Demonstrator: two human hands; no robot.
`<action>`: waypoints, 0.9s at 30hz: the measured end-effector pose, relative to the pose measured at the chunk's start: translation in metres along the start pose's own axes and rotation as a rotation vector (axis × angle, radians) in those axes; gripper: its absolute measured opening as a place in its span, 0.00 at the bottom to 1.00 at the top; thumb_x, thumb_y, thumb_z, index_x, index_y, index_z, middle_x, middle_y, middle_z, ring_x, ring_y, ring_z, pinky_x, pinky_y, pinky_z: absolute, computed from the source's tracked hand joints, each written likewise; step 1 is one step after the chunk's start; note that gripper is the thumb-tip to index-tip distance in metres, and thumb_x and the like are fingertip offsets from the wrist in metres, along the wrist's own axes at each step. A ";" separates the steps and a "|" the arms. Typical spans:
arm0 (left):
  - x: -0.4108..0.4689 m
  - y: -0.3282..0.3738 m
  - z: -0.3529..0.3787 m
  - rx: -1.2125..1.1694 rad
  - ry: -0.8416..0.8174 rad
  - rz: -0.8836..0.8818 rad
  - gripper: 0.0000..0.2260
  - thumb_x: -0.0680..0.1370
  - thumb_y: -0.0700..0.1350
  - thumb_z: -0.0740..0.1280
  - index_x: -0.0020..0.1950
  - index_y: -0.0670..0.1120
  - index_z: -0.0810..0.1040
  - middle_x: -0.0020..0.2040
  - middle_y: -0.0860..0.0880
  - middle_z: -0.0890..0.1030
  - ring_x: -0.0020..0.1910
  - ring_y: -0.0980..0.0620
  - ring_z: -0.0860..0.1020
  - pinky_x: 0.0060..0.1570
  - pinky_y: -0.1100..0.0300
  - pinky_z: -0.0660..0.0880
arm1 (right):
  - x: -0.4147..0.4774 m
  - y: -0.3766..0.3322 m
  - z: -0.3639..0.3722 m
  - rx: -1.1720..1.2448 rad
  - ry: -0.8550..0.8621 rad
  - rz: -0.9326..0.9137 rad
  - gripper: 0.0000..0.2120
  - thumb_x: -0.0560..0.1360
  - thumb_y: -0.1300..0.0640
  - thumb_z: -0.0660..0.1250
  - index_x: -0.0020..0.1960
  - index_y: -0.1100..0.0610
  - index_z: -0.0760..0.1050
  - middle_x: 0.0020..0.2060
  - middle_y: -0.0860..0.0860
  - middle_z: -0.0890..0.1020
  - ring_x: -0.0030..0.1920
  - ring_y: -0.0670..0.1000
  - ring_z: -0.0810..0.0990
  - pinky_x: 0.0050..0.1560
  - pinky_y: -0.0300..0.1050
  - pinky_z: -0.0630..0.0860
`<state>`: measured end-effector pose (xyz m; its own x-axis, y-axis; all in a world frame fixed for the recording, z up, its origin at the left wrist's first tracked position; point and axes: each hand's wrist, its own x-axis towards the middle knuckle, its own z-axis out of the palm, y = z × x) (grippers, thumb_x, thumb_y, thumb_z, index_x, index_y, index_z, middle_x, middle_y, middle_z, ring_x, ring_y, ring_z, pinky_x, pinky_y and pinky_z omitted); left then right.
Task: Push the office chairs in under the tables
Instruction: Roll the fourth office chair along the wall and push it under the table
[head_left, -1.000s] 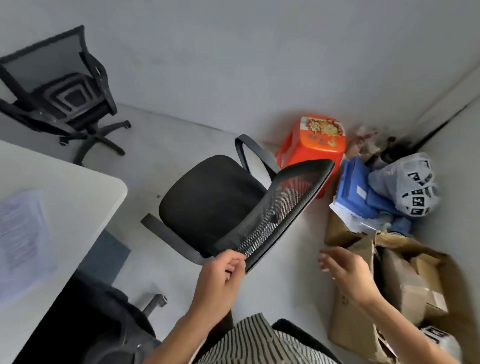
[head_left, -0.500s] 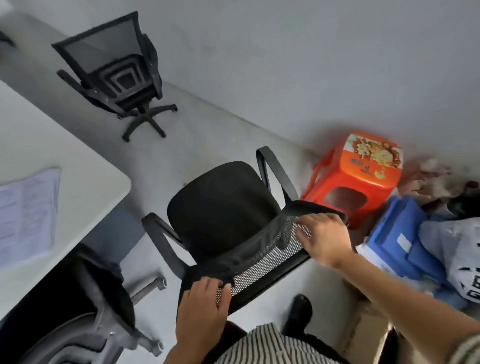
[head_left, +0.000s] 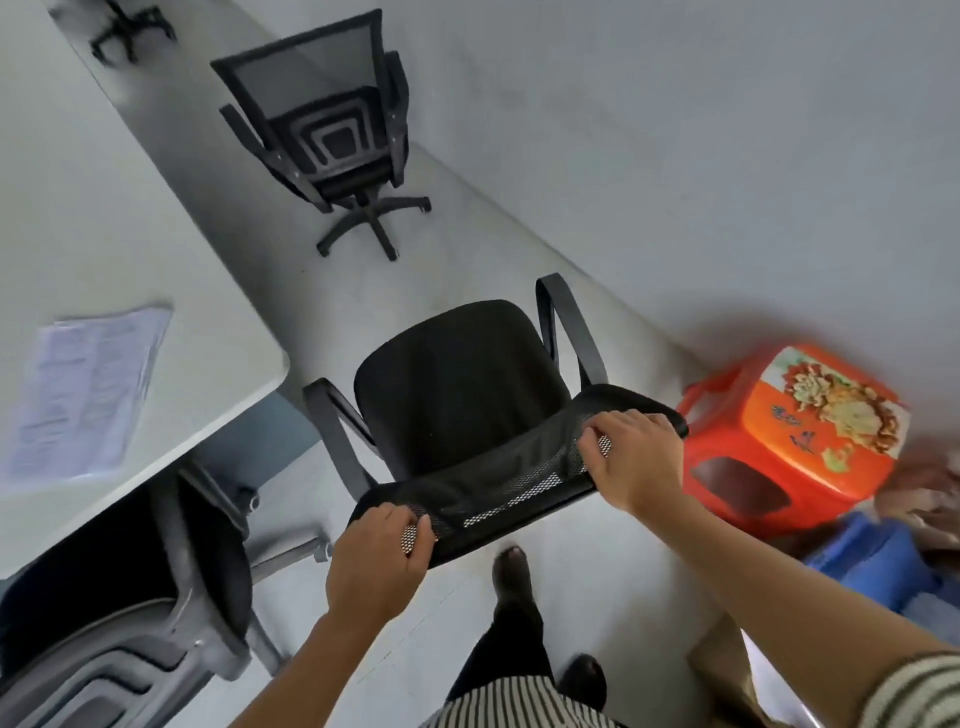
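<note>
A black office chair (head_left: 457, 384) with a mesh backrest stands on the floor just right of the white table (head_left: 93, 249). My left hand (head_left: 379, 561) grips the left end of the backrest's top edge. My right hand (head_left: 634, 457) grips the right end of the same edge. A second black mesh chair (head_left: 332, 140) stands farther off by the wall, away from the table. A third chair (head_left: 130, 613) sits tucked under the table at the lower left.
An orange plastic stool (head_left: 810, 447) stands right beside the chair I hold. Blue items (head_left: 878, 566) and a cardboard box (head_left: 722, 660) crowd the lower right. A sheet of paper (head_left: 83, 395) lies on the table. The grey wall runs along the right.
My right hand came from the air onto the backrest's right end and now holds it. The view has swung left, showing more of the table and the far chair.
</note>
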<state>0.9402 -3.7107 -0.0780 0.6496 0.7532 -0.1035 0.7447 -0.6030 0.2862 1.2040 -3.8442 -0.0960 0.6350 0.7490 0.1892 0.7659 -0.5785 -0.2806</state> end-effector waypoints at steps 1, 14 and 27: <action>0.015 0.000 0.000 0.006 0.021 -0.009 0.18 0.74 0.57 0.53 0.36 0.48 0.76 0.32 0.52 0.77 0.30 0.56 0.69 0.29 0.72 0.58 | 0.017 0.001 0.004 -0.002 -0.005 -0.006 0.15 0.73 0.50 0.57 0.34 0.53 0.78 0.29 0.49 0.81 0.32 0.53 0.78 0.42 0.45 0.69; 0.169 0.018 -0.012 -0.034 0.070 -0.109 0.15 0.72 0.56 0.54 0.34 0.50 0.74 0.31 0.54 0.76 0.30 0.53 0.73 0.30 0.62 0.68 | 0.201 0.018 0.030 -0.037 -0.014 -0.144 0.17 0.74 0.48 0.55 0.33 0.52 0.77 0.27 0.47 0.80 0.30 0.50 0.77 0.39 0.42 0.68; 0.288 0.094 -0.003 -0.078 0.175 -0.258 0.13 0.73 0.54 0.57 0.33 0.50 0.74 0.30 0.55 0.75 0.28 0.55 0.71 0.27 0.63 0.67 | 0.382 0.072 0.052 0.030 -0.064 -0.320 0.18 0.73 0.47 0.54 0.33 0.53 0.77 0.28 0.47 0.80 0.30 0.50 0.76 0.40 0.43 0.69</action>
<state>1.1968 -3.5493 -0.0785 0.3999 0.9164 -0.0189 0.8630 -0.3695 0.3446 1.4968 -3.5831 -0.0931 0.3539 0.9107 0.2132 0.9218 -0.3009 -0.2446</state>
